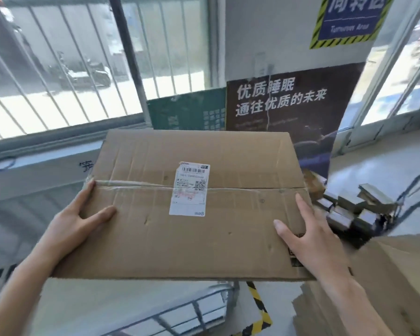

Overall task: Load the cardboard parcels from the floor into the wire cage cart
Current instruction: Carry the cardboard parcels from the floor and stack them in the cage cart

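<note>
barred window (58, 69), dark poster (281, 105), green board (187, 112), blue hazard-bordered sign (349, 18); yellow-black floor tape (260, 309)

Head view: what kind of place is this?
Probably a parcel depot or courier station: a cardboard box with a shipping label, a "Turnover Area" sign, a wire cart below.
</note>
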A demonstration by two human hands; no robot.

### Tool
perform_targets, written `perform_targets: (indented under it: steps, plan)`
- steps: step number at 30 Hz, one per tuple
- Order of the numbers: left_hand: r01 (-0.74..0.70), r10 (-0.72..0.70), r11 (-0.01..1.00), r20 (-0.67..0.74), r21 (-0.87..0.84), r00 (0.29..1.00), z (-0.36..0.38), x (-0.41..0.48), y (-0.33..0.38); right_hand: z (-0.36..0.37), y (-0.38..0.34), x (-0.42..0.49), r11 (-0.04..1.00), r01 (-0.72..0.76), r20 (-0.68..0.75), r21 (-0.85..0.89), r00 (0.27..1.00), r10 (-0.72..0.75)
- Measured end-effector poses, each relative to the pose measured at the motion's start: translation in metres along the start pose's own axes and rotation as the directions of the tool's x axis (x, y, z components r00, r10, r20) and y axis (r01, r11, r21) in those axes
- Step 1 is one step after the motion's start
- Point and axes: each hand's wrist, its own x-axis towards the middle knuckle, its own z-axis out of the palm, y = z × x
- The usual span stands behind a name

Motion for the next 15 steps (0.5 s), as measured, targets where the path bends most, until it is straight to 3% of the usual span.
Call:
perform_targets:
  steps: [8,15]
  plan:
    - [0.23,-0.227,0.973,-0.185,-0.009,0.956,-0.138,-0.067,-0.142,0.123,-0.139,-0.047,0.979,0.197,0.133,0.061,0.97,-0.203]
    - [0.323,-0.34,0.941,-0.285,-0.104,0.896,-0.182,-0.105,-0.218,0.186,-0.208,-0.054,0.935,0.34,0.207,0.103,0.912,-0.354]
